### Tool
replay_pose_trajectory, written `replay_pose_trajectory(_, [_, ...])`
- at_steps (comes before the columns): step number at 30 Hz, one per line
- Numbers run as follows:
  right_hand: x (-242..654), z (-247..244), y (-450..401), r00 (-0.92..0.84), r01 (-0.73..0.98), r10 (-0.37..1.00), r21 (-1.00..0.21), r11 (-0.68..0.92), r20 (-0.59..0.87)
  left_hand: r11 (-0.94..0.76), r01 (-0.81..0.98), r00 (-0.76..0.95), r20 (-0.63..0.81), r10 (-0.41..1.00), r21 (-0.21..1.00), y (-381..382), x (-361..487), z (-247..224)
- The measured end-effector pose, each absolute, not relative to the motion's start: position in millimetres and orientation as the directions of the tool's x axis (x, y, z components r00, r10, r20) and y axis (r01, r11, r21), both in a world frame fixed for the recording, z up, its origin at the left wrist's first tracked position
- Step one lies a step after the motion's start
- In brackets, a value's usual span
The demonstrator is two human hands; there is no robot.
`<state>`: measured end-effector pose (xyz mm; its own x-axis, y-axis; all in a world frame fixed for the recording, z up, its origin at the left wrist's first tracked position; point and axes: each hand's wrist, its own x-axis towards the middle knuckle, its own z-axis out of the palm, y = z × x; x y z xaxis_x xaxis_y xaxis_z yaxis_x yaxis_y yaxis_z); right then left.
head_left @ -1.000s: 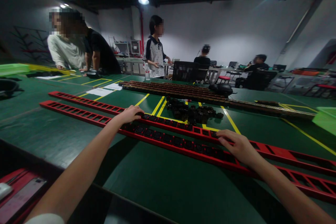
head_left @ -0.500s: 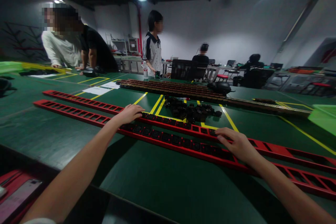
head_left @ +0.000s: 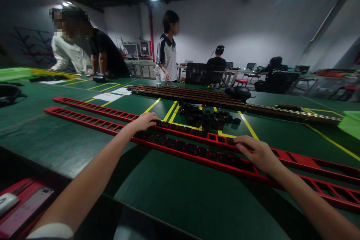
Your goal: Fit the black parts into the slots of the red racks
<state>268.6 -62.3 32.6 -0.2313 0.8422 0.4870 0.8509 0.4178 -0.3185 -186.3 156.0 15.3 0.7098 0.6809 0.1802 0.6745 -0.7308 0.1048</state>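
Note:
Two long red slotted rails lie side by side across the green table: a far rail [head_left: 109,110] and a near rail [head_left: 84,121]. Black square inserts [head_left: 180,145] fill a middle stretch of the near one, and more sit along the far one. My left hand [head_left: 144,121] rests over the far rail with its fingers curled together on the dark inserts; what lies under the fingertips is hidden. Further right, my right hand [head_left: 258,153] has thumb and fingers closed at a small black insert [head_left: 231,141] in the far rail, beside slots that show green through.
Behind the rails lies a pile of black parts [head_left: 208,117]. A bundle of long brown strips [head_left: 180,95] stretches further back. A green bin [head_left: 350,125] stands at right, papers [head_left: 108,96] at left. A phone [head_left: 29,210] lies lower left. Several people are beyond the table.
The whole view has shifted slightly, so everything sits a little further right. Both hands keep their places on the far rail. Beyond the table, the standing person's hand has moved.

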Motion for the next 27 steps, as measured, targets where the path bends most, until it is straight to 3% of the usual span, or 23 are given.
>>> replay_pose_trajectory(11, [269.0,31.7,-59.9,-0.236,0.846,0.831,-0.314,0.431,0.503,-0.653,0.757,0.646,0.161,0.746,-0.009,142.9,-172.1,10.3])
replay_pose_trajectory(20, [270.5,30.9,-59.7,-0.232,0.843,0.829,-0.320,0.432,0.508,-0.613,0.785,0.600,0.141,0.788,0.087,145.1,-167.4,16.3])
replay_pose_trajectory(27, [272.4,29.4,-58.4,-0.242,0.839,0.822,-0.315,0.444,0.515,-0.612,0.786,0.599,0.139,0.788,0.084,143.1,-169.3,15.9])
